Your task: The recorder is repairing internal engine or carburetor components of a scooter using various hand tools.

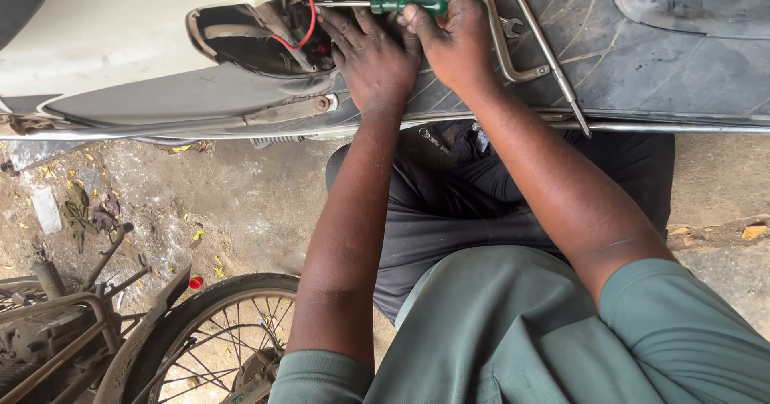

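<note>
Dusty ground below; right hand grips green-handled screwdriver, left hand flat, fingers spread.

Soft even daylight, sharp focus

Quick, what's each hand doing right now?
Left hand: fingers spread flat against the scooter body, holding nothing.
Right hand: closed around the green screwdriver.

A spoked wheel at lower left, a small red cap beside it (yellow leaves on the dirt)
</note>
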